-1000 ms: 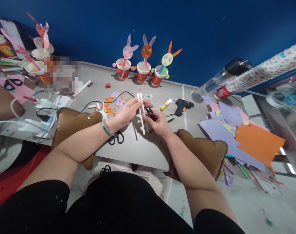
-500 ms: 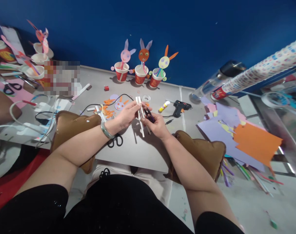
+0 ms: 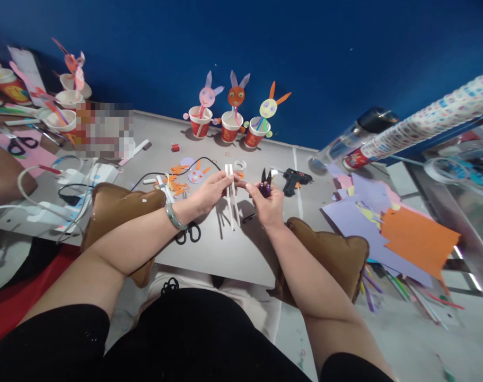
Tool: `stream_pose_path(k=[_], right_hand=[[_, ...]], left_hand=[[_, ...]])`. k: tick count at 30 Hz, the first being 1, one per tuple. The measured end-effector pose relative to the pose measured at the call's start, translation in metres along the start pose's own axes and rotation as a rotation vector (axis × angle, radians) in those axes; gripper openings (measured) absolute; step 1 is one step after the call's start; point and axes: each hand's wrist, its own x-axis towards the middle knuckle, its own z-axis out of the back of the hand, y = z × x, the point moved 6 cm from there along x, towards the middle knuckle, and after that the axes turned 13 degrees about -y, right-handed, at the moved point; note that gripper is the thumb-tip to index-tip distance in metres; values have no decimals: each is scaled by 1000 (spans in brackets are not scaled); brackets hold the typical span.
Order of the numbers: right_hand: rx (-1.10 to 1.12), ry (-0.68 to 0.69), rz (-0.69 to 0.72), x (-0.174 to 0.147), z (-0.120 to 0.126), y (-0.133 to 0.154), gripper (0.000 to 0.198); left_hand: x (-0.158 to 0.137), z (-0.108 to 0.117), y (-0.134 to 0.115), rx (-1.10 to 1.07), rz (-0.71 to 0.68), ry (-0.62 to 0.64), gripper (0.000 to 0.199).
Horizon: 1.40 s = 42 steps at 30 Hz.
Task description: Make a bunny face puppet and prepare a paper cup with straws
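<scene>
My left hand [image 3: 210, 191] pinches a pair of long, thin white strips [image 3: 230, 206]; they hang down over the table and spread apart at the lower ends. I cannot tell what they are made of. My right hand [image 3: 270, 209] is closed around scissors [image 3: 265, 184] with purple handles and dark blades that point up and away. Its fingertips reach toward the strips, and whether they touch is unclear. Black scissor handles [image 3: 189, 233] show beside my left wrist. Beyond the hands lie a rabbit face of paper [image 3: 197, 173] and orange paper scraps [image 3: 178, 183].
Paper cups [image 3: 230, 127] with rabbit figures line the blue wall. A black glue gun [image 3: 295, 180] lies right of my hands. Brown cushions [image 3: 328, 254] sit under both forearms. Coloured paper sheets [image 3: 418, 233] are at right, a power strip [image 3: 54, 212] and cables at left.
My right hand has moved right, away from the strips, bringing the scissors with it, blades now upward. My left hand still holds the strips, which now hang more visibly as two.
</scene>
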Motion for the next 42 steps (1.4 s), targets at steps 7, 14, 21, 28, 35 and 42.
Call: stream_pose_path(k=[7, 14, 21, 28, 35, 42], right_hand=[[163, 163, -217, 2, -10, -14, 46], [242, 322, -343, -10, -18, -6, 44], [143, 316, -223, -2, -16, 4, 41], [187, 190, -273, 12, -4, -1, 39], [283, 177, -351, 18, -3, -3, 43], [291, 131, -328, 22, 4, 5, 44]], left_hand=[[-19, -20, 12, 57, 135, 388, 34], [-25, -24, 17, 105, 160, 520, 45], [-21, -20, 29, 119, 233, 477, 45], [-30, -18, 28, 189, 361, 561, 43], [-35, -21, 21, 230, 311, 617, 45], [-36, -22, 19, 200, 324, 561, 52]])
